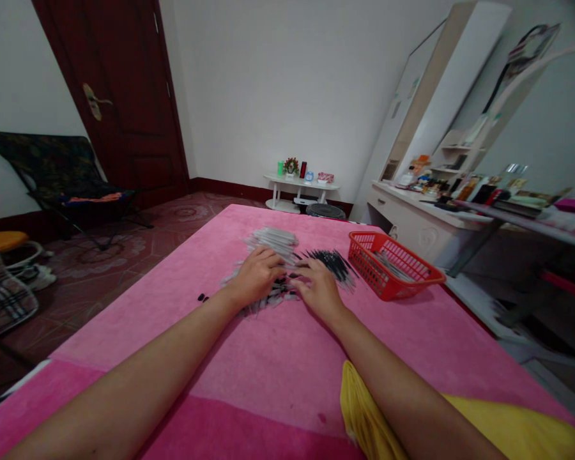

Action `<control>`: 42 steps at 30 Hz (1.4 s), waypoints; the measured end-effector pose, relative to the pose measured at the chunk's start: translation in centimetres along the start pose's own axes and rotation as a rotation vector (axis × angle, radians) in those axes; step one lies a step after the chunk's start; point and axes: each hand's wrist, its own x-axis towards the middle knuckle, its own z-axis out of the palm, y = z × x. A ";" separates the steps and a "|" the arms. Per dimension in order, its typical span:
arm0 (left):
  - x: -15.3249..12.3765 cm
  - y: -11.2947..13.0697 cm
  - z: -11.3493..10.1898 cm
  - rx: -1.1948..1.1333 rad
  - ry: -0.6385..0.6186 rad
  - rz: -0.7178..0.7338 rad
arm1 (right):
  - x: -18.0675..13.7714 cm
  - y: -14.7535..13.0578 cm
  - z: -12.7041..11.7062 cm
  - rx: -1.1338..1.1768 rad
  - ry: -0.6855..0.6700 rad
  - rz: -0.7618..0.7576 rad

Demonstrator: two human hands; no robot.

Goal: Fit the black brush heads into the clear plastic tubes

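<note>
Over a loose pile of small black and clear plastic pieces (275, 295), which look like pen parts, my left hand (257, 276) curls with its fingertips drawn together. Facing it, my right hand (319, 287) has its thumb and fingers bent inward near a small dark piece. What either hand grips is too small to make out. Beyond my left hand lies a stack of clear, slim pen-like tubes (273, 237). Thin black sticks (333, 262), resembling pen refills with pale ends, are spread just past my right hand.
A red plastic basket (397, 294) with several slim pieces inside stands at the right on the pink cloth (268, 370). Two small black bits (202, 298) lie left of the pile. Yellow fabric (368, 409) is under my right forearm. A folding chair (57, 172) stands farther left.
</note>
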 end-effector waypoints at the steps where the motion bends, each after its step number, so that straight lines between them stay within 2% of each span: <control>1: 0.1 0.2 -0.1 0.000 -0.001 0.002 | 0.0 -0.1 -0.2 -0.066 -0.008 -0.011; 4: 0.2 0.2 -0.2 0.006 0.021 -0.025 | 0.0 0.0 -1.2 -0.234 -0.026 -0.012; 7: -0.2 -1.1 -0.2 0.029 0.075 -0.118 | 0.0 1.0 -2.4 -0.359 -0.068 0.039; 13: -1.3 -3.8 0.3 0.042 0.087 -0.186 | 0.0 3.7 -4.0 -0.363 -0.053 0.159; 18: -1.5 -3.6 0.6 0.031 0.073 -0.178 | 0.1 4.3 -4.2 -0.340 0.006 0.142; 33: -1.7 -3.9 0.9 0.018 0.128 -0.179 | -0.1 5.1 -4.1 -0.385 -0.004 0.133; 42: -1.3 -3.1 0.4 -0.017 0.066 -0.139 | 0.1 4.4 -4.4 -0.424 -0.014 0.089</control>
